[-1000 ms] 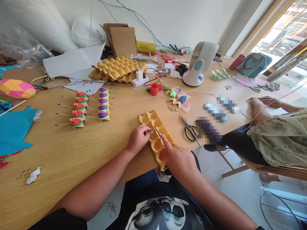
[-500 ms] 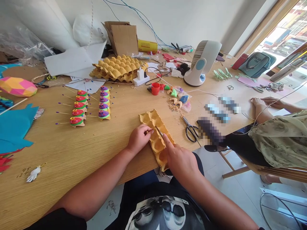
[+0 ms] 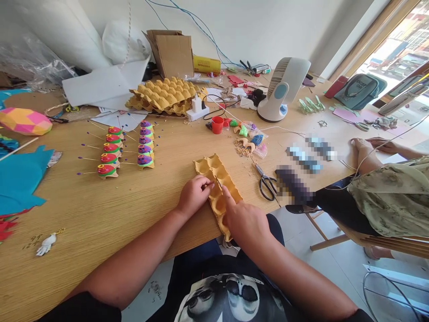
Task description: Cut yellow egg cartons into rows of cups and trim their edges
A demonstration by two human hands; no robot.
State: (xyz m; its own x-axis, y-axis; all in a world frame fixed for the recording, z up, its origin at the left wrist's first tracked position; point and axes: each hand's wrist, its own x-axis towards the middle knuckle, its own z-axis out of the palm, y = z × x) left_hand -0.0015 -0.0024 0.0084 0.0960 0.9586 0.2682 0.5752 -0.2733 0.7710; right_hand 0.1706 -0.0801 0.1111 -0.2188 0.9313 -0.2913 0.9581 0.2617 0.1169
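A yellow egg-carton strip [image 3: 210, 169] lies on the wooden table [image 3: 110, 210] at its near edge. My left hand [image 3: 193, 193] is closed, its fingers pinching the strip's left rim. My right hand [image 3: 244, 220] is closed round a thin blade-like tool [image 3: 219, 183], forefinger stretched along it, the tip pressed into the carton between two cups. Black-handled scissors [image 3: 265, 182] lie just right of the strip.
Two rows of painted carton figures on sticks [image 3: 126, 150] stand to the left. A stack of egg trays [image 3: 164, 96], a cardboard box [image 3: 171, 52], a white fan [image 3: 280, 89] and a red cup [image 3: 217, 124] sit further back. Another person's arms [image 3: 372, 152] rest at the right.
My right hand has slid slightly left and nearer along the carton with the tool. The left hand keeps its pinch on the rim.
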